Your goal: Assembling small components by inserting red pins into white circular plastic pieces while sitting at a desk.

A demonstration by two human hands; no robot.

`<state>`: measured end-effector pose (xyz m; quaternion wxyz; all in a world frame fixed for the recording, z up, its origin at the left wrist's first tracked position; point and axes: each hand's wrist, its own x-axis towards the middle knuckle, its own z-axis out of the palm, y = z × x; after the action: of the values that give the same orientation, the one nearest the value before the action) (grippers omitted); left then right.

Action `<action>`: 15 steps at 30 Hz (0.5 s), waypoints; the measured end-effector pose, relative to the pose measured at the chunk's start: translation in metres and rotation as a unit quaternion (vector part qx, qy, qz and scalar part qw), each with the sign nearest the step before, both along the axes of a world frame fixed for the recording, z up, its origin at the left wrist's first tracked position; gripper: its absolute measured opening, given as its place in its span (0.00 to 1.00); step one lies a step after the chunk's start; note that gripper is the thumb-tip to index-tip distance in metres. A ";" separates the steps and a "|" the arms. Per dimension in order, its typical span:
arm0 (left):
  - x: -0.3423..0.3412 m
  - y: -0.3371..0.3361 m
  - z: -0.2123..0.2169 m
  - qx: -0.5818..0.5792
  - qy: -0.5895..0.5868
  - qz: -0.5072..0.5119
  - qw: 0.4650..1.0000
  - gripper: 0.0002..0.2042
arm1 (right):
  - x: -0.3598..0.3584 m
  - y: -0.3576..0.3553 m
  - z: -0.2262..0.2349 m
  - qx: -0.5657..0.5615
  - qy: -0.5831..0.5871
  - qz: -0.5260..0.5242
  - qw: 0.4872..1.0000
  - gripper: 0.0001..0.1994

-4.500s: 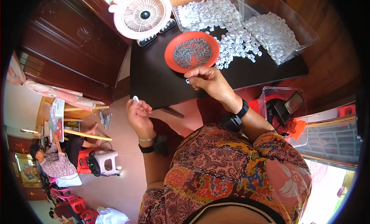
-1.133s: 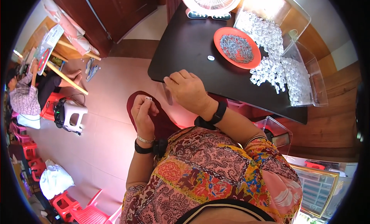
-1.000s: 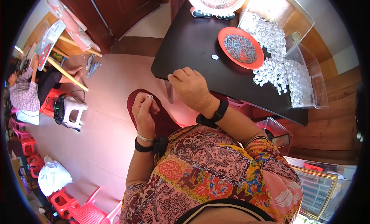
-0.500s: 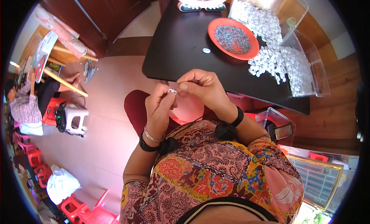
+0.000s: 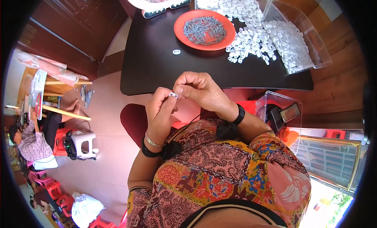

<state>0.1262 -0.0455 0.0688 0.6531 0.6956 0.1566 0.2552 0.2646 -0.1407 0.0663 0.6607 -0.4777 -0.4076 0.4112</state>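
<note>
Both hands meet just in front of the chest, below the near edge of the black table (image 5: 157,63). Between them sits 1 small white plastic piece (image 5: 173,95), pinched from the left by the fingertips of the left hand (image 5: 160,112) and from the right by the thumb and forefinger of the right hand (image 5: 198,88). Its long axis runs roughly left to right, from 1 hand to the other, so neither hand is nearer; both touch it. Whether a second part is held with it is too small to tell.

Up the table, well apart from the hands, lie the red plate (image 5: 184,35) of small grey metal parts and, to its right, a heap of white plastic pieces (image 5: 251,35) spilling from a clear box (image 5: 314,55). 1 loose white piece (image 5: 176,52) lies alone on the table.
</note>
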 end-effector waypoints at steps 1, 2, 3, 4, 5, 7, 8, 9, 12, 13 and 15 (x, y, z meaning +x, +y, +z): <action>0.000 0.000 0.001 -0.003 0.004 0.000 1.000 0.06 | 0.001 -0.001 0.000 0.001 0.002 -0.001 1.000 0.05; 0.001 -0.001 0.000 -0.001 0.005 0.000 1.000 0.06 | 0.002 -0.001 0.001 0.005 0.000 -0.011 1.000 0.05; 0.002 -0.001 0.000 -0.002 0.009 0.001 1.000 0.06 | 0.003 -0.002 0.001 0.008 -0.002 -0.022 1.000 0.05; 0.002 -0.001 0.000 -0.003 0.013 0.003 1.000 0.07 | 0.004 -0.002 0.002 0.009 -0.001 -0.022 1.000 0.05; 0.002 -0.002 0.000 -0.002 0.014 0.003 1.000 0.07 | 0.004 -0.002 0.002 0.006 -0.012 -0.020 1.000 0.05; 0.003 -0.004 0.001 -0.016 0.005 0.004 1.000 0.07 | 0.004 -0.002 0.001 0.004 -0.022 -0.018 1.000 0.05; 0.003 -0.004 0.001 -0.015 0.006 0.004 1.000 0.07 | 0.003 -0.001 -0.001 0.007 -0.016 -0.014 1.000 0.05; 0.003 -0.004 0.000 -0.014 0.006 0.005 1.000 0.07 | 0.002 -0.001 -0.002 0.009 -0.010 -0.009 1.000 0.05; 0.002 -0.003 -0.001 -0.011 0.008 0.006 1.000 0.07 | 0.003 -0.001 -0.001 0.000 -0.033 -0.007 0.999 0.04; 0.002 -0.003 -0.001 -0.009 0.009 0.006 1.000 0.07 | 0.002 -0.001 -0.001 0.000 -0.033 -0.007 0.999 0.04; 0.001 -0.002 -0.002 -0.010 0.006 0.010 1.000 0.07 | 0.001 0.000 0.000 0.001 -0.025 -0.007 1.000 0.04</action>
<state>0.1275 -0.0473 0.0663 0.6569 0.6888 0.1700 0.2554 0.2661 -0.1407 0.0659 0.6535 -0.4906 -0.4209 0.3938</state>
